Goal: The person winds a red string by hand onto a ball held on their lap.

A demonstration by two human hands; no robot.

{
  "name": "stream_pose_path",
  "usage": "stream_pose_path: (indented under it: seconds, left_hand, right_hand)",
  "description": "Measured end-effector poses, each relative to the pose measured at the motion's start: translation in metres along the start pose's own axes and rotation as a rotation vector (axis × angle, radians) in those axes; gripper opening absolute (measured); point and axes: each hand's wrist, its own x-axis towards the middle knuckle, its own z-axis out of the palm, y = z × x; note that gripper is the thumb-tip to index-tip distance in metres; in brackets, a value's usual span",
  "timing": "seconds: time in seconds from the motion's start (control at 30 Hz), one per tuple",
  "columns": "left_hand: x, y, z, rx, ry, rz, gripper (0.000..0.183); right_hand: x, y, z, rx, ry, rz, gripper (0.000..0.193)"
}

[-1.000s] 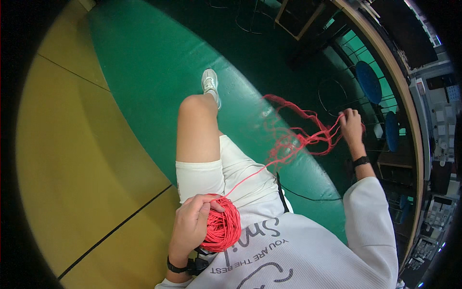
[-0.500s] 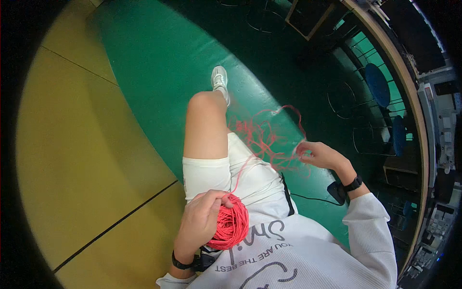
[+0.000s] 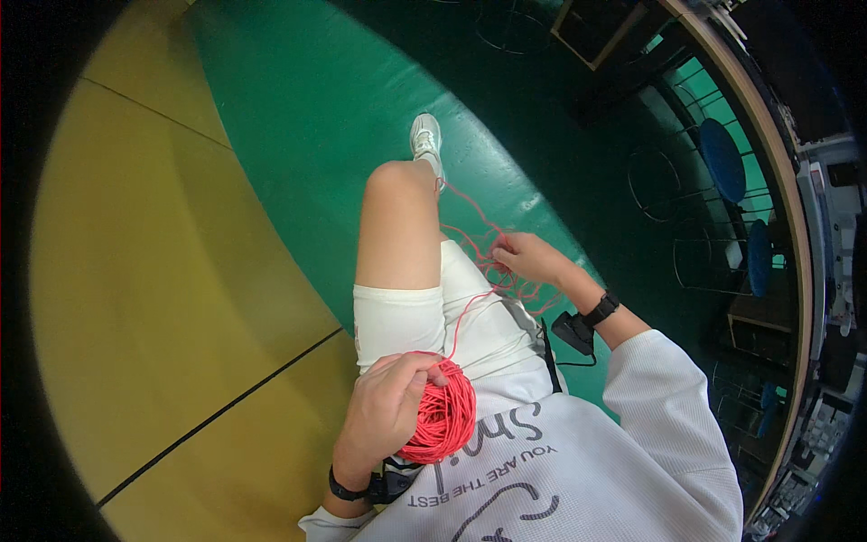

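A wound ball of red cord rests against my lap, and my left hand is closed round its left side, the thumb on top. From the ball a single strand runs up to a loose tangle of red cord over my right thigh. My right hand pinches part of that tangle between thumb and fingers. One loop of the loose cord reaches forward toward my white shoe. How the strands cross inside the tangle is too fine to make out.
A yellow panel surface fills the left side. Green floor lies ahead. Toward the right are blue round stools with wire frames under a long wood-edged table holding equipment. Black devices are strapped to both wrists.
My right hand has moved left and slightly up, nearer my knee, with the loose cord drawn along. The tangle looks less spread out. My left hand still holds the ball.
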Motion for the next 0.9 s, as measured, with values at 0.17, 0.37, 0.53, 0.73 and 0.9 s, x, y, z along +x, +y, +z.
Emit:
stream_pose_path:
  seconds: [0.17,0.37,0.53,0.73,0.9]
  left_hand:
    - [-0.003,-0.006,0.003,-0.130,0.040,-0.134,0.022]
    - [0.003,-0.006,0.002,-0.125,0.010,-0.131,0.021]
    - [0.001,-0.004,0.001,-0.099,0.014,-0.107,0.021]
    - [0.001,-0.005,0.002,-0.062,0.030,-0.070,0.020]
    - [0.001,-0.005,0.002,-0.028,0.017,-0.050,0.018]
  right_hand:
    - [-0.026,-0.006,-0.025,0.280,0.163,-0.152,0.037]
    - [-0.074,-0.039,-0.060,1.694,-0.433,-0.424,0.040]
    - [-0.058,0.003,-0.021,0.666,0.049,-0.165,0.037]
    - [-0.081,0.033,0.064,-0.053,-0.081,-0.059,0.039]
    - [-0.065,0.045,0.064,0.181,0.052,-0.014,0.050]
